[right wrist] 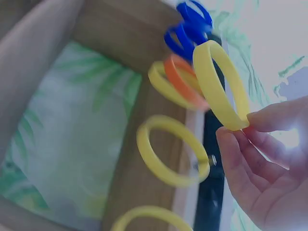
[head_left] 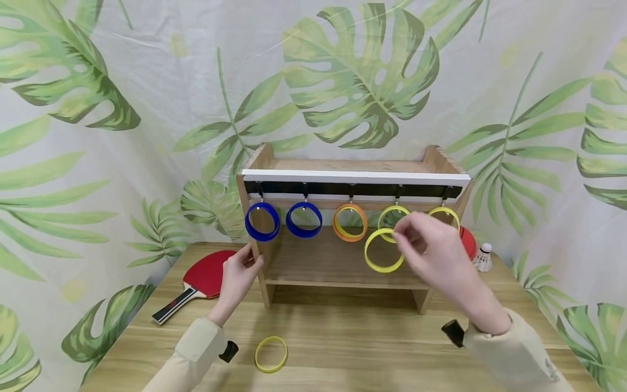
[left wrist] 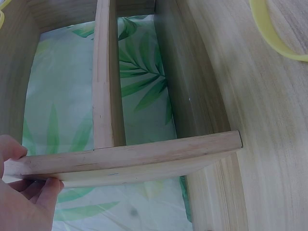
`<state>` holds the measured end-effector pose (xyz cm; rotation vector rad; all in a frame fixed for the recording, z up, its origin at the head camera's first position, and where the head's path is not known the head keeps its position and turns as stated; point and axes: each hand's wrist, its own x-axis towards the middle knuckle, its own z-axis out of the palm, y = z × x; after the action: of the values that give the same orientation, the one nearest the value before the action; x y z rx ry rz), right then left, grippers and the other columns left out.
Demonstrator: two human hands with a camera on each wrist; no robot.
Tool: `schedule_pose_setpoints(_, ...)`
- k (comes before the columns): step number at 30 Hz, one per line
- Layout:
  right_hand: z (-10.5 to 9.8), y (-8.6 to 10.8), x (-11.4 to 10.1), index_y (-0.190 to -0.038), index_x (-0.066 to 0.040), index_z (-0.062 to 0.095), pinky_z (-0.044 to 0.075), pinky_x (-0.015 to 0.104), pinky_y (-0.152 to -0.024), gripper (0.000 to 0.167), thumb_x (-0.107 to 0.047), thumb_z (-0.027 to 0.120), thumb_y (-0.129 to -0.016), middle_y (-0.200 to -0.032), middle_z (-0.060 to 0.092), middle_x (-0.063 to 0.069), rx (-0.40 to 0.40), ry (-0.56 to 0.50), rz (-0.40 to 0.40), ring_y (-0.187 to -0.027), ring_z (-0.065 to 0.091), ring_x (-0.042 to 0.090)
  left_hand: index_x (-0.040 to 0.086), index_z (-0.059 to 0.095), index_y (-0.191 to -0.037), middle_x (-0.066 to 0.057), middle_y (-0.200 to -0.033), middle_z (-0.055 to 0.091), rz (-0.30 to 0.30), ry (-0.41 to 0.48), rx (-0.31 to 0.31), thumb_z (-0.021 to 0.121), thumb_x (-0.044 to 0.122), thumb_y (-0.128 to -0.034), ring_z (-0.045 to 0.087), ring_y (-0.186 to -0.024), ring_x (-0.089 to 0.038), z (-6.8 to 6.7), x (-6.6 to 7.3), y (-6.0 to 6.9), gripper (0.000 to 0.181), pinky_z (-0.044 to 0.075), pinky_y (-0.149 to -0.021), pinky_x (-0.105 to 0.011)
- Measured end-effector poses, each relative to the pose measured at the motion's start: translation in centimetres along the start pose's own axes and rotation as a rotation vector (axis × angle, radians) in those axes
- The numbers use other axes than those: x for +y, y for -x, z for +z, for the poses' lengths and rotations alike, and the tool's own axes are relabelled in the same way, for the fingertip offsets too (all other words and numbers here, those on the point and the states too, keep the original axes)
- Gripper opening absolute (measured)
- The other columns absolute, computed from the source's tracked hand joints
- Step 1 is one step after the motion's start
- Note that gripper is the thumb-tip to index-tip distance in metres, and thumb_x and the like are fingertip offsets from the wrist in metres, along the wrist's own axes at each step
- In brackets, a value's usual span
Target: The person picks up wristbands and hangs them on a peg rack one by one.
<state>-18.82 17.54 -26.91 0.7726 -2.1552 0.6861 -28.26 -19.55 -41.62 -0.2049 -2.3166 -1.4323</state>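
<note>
My right hand (head_left: 436,253) pinches a yellow ring (head_left: 384,269) between thumb and fingertips, in front of a wooden rack (head_left: 343,284). Seen from the right wrist, that ring (right wrist: 211,82) stands tilted above the fingertips. Along the rack's black strip (head_left: 328,189), small hooks carry two blue rings (head_left: 304,234), an orange ring with yellow inside (head_left: 350,238), and two yellow rings (head_left: 443,209). The fingers partly cover these yellow ones in the head view. My left hand (head_left: 239,276) grips the rack's left side panel (left wrist: 144,156), thumb and fingers on opposite faces.
A loose yellow ring (head_left: 271,371) lies on the wooden table (head_left: 343,348) toward the front. Left of the rack is a red table tennis paddle (head_left: 208,272). A shuttlecock (head_left: 483,259) and another red paddle (head_left: 467,243), partly hidden, are at the right. Leaf-print cloth hangs behind.
</note>
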Motion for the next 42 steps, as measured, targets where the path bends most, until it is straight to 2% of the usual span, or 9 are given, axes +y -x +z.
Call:
schedule_pose_setpoints(5, -1.3, -1.7, 1.2, -0.085, -0.004, 0.065, 0.047, 0.005, -0.061, 0.011, 0.006, 0.069, -0.083, -0.078, 0.067, 0.003, 0.065, 0.077, 0.007, -0.068, 0.061, 0.008, 0.006, 0.066, -0.128, -0.020, -0.114, 0.072, 0.002, 0.000, 0.000, 0.061, 0.008, -0.0943, 0.071, -0.105, -0.032, 0.0, 0.1, 0.0, 0.034, 0.058, -0.083, -0.021)
schedule_pose_setpoints(11, -1.3, -2.8, 2.4, -0.086, -0.004, 0.066, 0.048, 0.004, -0.061, 0.006, 0.002, 0.068, -0.086, -0.078, 0.067, 0.003, 0.043, 0.088, 0.072, -0.069, 0.061, 0.010, 0.006, 0.066, -0.127, -0.020, -0.115, 0.072, 0.003, 0.012, -0.002, 0.061, 0.008, -0.0944, 0.071, -0.106, -0.031, -0.1, 0.1, 0.1, 0.033, 0.058, -0.084, -0.022)
schedule_pose_setpoints(17, -0.8, -2.9, 3.0, -0.085, -0.006, 0.067, 0.056, 0.021, -0.061, 0.009, 0.003, 0.068, -0.086, -0.080, 0.068, 0.004, 0.024, 0.108, 0.076, -0.071, 0.064, 0.012, 0.006, 0.065, -0.129, -0.020, -0.118, 0.071, -0.006, 0.028, -0.013, 0.062, 0.010, -0.0949, 0.070, -0.108, -0.032, -0.3, 0.5, 0.2, 0.035, 0.060, -0.088, -0.033)
schedule_pose_setpoints(22, -0.6, -2.8, 3.0, -0.085, -0.005, 0.067, 0.058, 0.031, -0.061, 0.010, 0.004, 0.069, -0.085, -0.080, 0.069, 0.006, 0.028, 0.129, 0.056, -0.071, 0.064, 0.014, 0.006, 0.068, -0.124, -0.019, -0.116, 0.072, -0.007, 0.022, -0.006, 0.062, 0.010, -0.0946, 0.071, -0.107, -0.031, -0.2, 0.4, 0.2, 0.030, 0.060, -0.088, -0.035)
schedule_pose_setpoints(25, -0.7, -2.5, 2.7, -0.086, -0.005, 0.067, 0.057, 0.029, -0.060, 0.008, 0.003, 0.070, -0.085, -0.081, 0.068, 0.006, 0.049, 0.158, 0.044, -0.071, 0.064, 0.013, 0.006, 0.068, -0.120, -0.019, -0.114, 0.073, -0.006, 0.015, -0.005, 0.062, 0.010, -0.0946, 0.071, -0.107, -0.030, -0.1, 0.3, 0.1, 0.027, 0.060, -0.087, -0.033)
schedule_pose_setpoints(31, -0.6, -1.5, 0.8, -0.087, -0.003, 0.067, 0.045, 0.010, -0.062, 0.008, 0.002, 0.071, -0.083, -0.082, 0.066, 0.005, 0.096, 0.157, -0.006, -0.069, 0.059, 0.010, 0.005, 0.066, -0.126, -0.020, -0.118, 0.072, -0.008, 0.016, -0.012, 0.061, 0.010, -0.0948, 0.070, -0.109, -0.031, -0.1, 0.3, 0.1, 0.032, 0.060, -0.088, -0.033)
schedule_pose_setpoints(35, 1.5, 0.0, -0.9, -0.088, -0.004, 0.067, 0.049, 0.010, -0.062, 0.012, 0.004, 0.072, -0.080, -0.082, 0.066, 0.003, 0.032, 0.033, -0.061, -0.070, 0.058, 0.007, 0.003, 0.066, -0.125, -0.021, -0.117, 0.071, 0.005, 0.018, -0.012, 0.061, 0.009, -0.0950, 0.070, -0.109, -0.032, -0.2, 0.3, 0.1, 0.031, 0.060, -0.086, -0.031)
schedule_pose_setpoints(39, 5.9, 2.1, -2.3, -0.086, -0.008, 0.066, 0.052, 0.015, -0.061, 0.012, -0.001, 0.073, -0.081, -0.078, 0.064, -0.002, -0.086, -0.089, -0.114, -0.069, 0.057, 0.004, 0.005, 0.067, -0.123, -0.019, -0.115, 0.072, 0.007, 0.007, -0.006, 0.062, 0.008, -0.0943, 0.071, -0.106, -0.031, -0.2, 0.3, 0.1, 0.029, 0.060, -0.085, -0.030)
schedule_pose_setpoints(42, 9.6, 4.0, -3.1, -0.084, -0.011, 0.065, 0.050, 0.012, -0.061, 0.010, -0.005, 0.073, -0.083, -0.076, 0.063, -0.003, -0.221, -0.136, -0.111, -0.068, 0.056, 0.003, 0.005, 0.068, -0.123, -0.019, -0.115, 0.073, 0.006, 0.000, -0.009, 0.062, 0.008, -0.0941, 0.071, -0.106, -0.031, -0.2, 0.1, 0.1, 0.029, 0.061, -0.086, -0.032)
